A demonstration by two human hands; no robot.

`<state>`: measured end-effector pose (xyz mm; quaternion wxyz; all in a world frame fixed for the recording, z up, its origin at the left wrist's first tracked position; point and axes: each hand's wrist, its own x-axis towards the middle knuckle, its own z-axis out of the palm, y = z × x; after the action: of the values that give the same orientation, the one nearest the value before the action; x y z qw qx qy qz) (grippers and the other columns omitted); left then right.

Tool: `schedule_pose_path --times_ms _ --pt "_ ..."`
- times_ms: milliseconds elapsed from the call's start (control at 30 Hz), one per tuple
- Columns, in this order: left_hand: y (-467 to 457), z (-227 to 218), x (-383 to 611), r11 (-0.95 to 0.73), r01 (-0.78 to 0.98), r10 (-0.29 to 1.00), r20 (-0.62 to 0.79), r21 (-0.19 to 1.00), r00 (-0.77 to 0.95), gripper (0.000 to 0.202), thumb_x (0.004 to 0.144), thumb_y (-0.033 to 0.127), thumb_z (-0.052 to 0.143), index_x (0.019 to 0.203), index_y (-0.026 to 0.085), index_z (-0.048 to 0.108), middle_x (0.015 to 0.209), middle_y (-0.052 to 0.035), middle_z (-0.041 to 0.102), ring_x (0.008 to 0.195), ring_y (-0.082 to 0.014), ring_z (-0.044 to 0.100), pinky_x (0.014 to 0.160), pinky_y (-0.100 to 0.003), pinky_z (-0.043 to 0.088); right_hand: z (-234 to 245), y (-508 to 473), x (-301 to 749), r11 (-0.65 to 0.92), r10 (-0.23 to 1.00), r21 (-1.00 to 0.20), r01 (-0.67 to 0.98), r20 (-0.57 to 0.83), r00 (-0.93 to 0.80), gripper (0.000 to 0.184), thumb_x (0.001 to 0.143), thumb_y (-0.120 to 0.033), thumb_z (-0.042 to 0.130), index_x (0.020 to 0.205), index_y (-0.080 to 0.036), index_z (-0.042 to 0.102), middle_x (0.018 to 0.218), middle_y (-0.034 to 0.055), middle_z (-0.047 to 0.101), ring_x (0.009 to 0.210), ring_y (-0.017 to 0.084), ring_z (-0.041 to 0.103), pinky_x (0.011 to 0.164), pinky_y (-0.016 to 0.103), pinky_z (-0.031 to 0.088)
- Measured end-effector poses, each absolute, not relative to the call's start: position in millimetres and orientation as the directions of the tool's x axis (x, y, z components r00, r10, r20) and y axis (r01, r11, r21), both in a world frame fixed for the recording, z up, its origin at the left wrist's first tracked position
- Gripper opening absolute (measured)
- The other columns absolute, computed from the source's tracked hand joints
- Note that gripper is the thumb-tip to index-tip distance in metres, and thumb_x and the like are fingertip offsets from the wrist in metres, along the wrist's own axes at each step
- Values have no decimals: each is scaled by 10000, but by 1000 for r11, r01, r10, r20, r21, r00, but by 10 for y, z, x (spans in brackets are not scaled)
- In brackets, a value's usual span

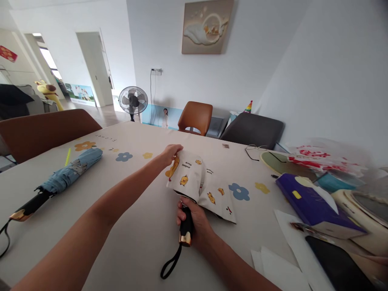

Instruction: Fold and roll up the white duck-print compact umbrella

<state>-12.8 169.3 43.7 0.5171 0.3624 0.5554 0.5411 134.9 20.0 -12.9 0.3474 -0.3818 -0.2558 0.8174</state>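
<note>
The person's two forearms reach in closest to the camera, left (91, 224) and right (228, 254), both over a pale table (133, 250). Between them, around the middle of the tabletop, is a white umbrella (189, 171) printed with yellow ducks. Its long axis runs away from the viewer: the black handle (186, 226) with its gold end points back toward the camera, a looped strap (171, 264) trailing from it, and the folded canopy points toward the far side, one loose flap spreading rightward. The right hand (194, 222) is wrapped firmly around the handle. The left hand (172, 154) touches the canopy's far end, fingers bent; how tightly they close there, I cannot tell. To the left, a blue umbrella (72, 171) lies diagonally, its handle aimed at the near left corner and its canopy pointing away to the right.
</note>
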Motion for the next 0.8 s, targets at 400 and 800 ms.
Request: schedule_pose_path --times_ms 400,800 --pt "1021 152 -240 390 -61 921 -390 919 17 320 631 410 694 769 142 586 627 -14 595 472 -111 520 406 -213 358 -119 195 1335 -608 787 -659 -443 -428 -444 246 620 -328 676 614 -159 498 461 -71 418 351 47 346 370 193 360" --pt "1047 -33 -438 360 -354 927 -375 863 29 252 658 272 722 777 71 629 749 -124 682 619 -188 640 599 -309 548 -96 255 1444 -720 680 -547 -427 -432 -593 497 685 -647 544 566 -179 423 399 -80 309 328 34 234 313 159 252"
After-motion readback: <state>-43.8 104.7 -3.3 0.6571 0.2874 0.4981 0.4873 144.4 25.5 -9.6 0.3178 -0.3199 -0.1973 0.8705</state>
